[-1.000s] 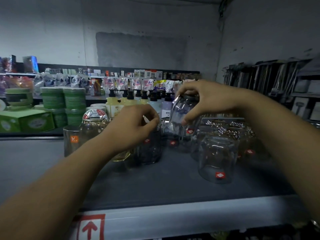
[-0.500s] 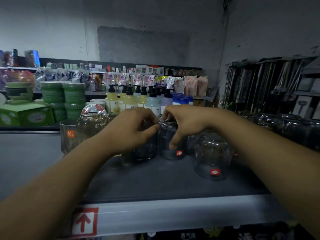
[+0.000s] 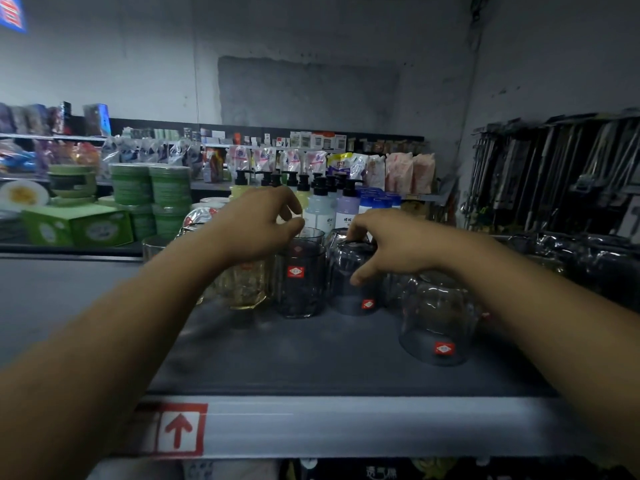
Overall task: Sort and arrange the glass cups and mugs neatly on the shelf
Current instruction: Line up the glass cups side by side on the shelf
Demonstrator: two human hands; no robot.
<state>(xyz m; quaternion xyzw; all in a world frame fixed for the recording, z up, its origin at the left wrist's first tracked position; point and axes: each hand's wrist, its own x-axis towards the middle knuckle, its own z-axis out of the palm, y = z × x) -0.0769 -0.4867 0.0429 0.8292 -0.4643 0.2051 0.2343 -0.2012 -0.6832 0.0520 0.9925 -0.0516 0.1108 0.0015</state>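
Note:
On the grey shelf (image 3: 311, 358) a cluster of glass cups stands in front of me. My right hand (image 3: 391, 244) grips an upside-down dark glass (image 3: 349, 292) from above, thumb down its front side, and the glass stands on the shelf. Just left of it is an upright dark glass (image 3: 301, 282) with a red label. My left hand (image 3: 256, 223) hovers at that glass's rim with loosely curled fingers and holds nothing. An amber glass (image 3: 246, 289) sits partly hidden under my left wrist. Another upside-down glass (image 3: 436, 327) stands alone at the front right.
More glasses (image 3: 156, 244) stand at the left behind my left arm, and wrapped glassware (image 3: 588, 258) at the right. Pump bottles (image 3: 322, 202) line the back. Green boxes (image 3: 76, 226) and hanging utensils (image 3: 554, 174) flank them. A red arrow label (image 3: 180, 429) marks the shelf's front edge.
My right hand brought the glass down from the air and stood it upside down beside the upright glass. My left hand rose off the upright glass and opened its fingers.

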